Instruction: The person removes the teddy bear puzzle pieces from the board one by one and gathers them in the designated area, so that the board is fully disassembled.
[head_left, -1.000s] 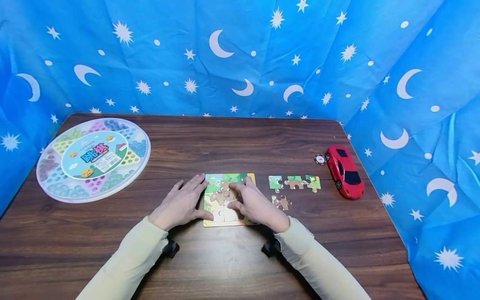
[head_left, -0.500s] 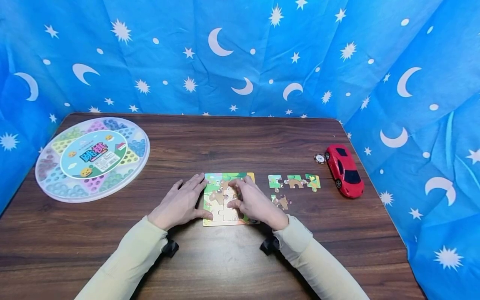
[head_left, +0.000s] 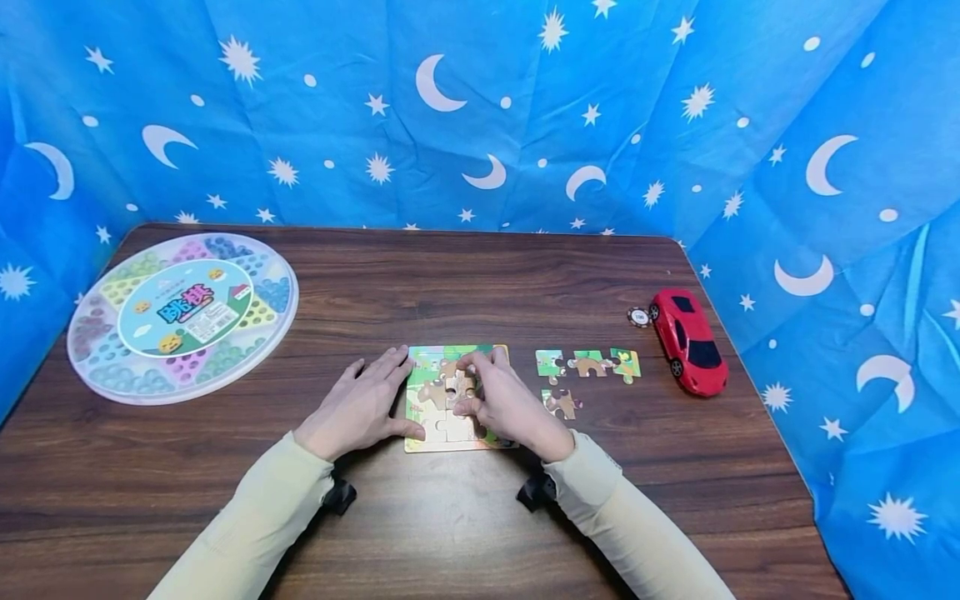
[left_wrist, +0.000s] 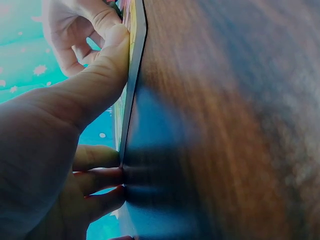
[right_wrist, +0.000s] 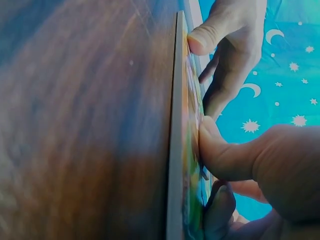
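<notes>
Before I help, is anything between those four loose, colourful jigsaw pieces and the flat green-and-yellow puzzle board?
Yes, the bare right hand. It covers much of the right half of the puzzle board, the half nearest the jigsaw pieces. I see nothing else between.

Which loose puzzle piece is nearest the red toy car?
The knobbed green-and-yellow jigsaw piece, right end of the far row; the other three pieces lie farther left.

My left hand [head_left: 358, 406]: back upward, fingers extended, thumb spread. My right hand [head_left: 510, 406]: thumb and index finger pinching. My forearms [head_left: 247, 517]: two, sleeved, angled inward toward the tabletop's [head_left: 450, 287] far edge.
</notes>
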